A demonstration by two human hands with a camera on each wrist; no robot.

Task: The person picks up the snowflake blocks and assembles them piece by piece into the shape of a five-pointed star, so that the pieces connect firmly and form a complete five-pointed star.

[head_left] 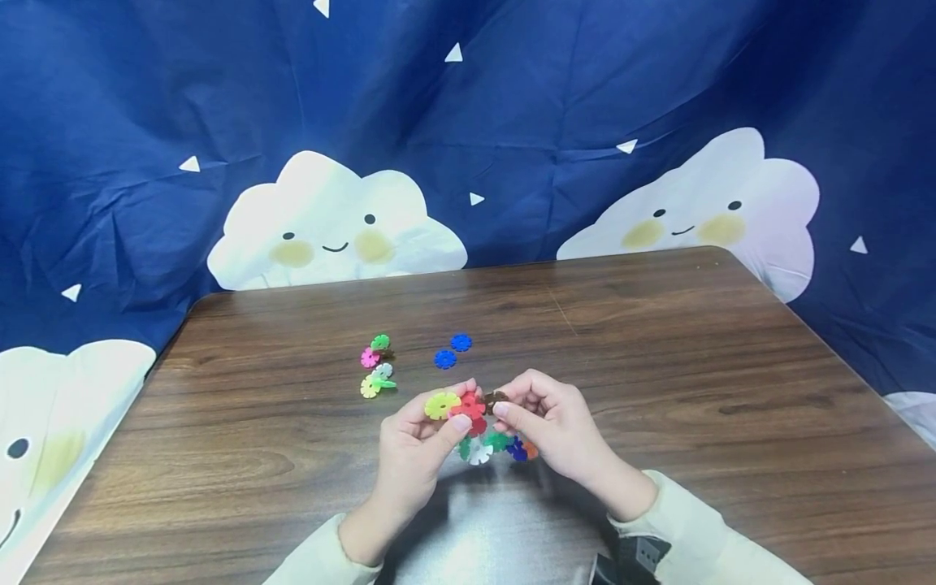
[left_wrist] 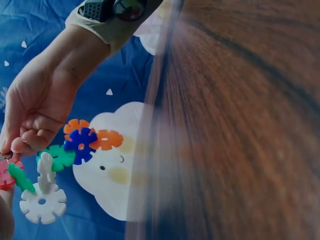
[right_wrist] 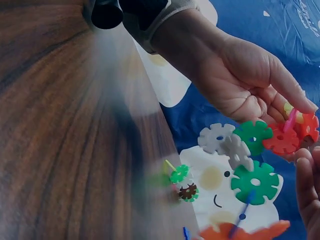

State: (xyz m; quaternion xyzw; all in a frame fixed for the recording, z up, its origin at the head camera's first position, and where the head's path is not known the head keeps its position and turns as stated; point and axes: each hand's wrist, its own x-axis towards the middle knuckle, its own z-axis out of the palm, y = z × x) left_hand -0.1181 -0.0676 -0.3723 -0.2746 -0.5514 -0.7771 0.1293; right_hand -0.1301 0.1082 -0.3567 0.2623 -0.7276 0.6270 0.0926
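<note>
Wood-grain counter (head_left: 731, 366) beneath; left hand (head_left: 411, 451) grips linked discs (head_left: 469, 405), right hand (head_left: 561, 424) pinches a brown disc (head_left: 493, 398). Skewed pressure could pop connections apart.

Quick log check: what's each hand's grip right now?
Left hand: holding the red disc.
Right hand: pinching the brown disc.

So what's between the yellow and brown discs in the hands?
A red disc lies between the yellow disc and the brown disc, seen in the head view.
</note>
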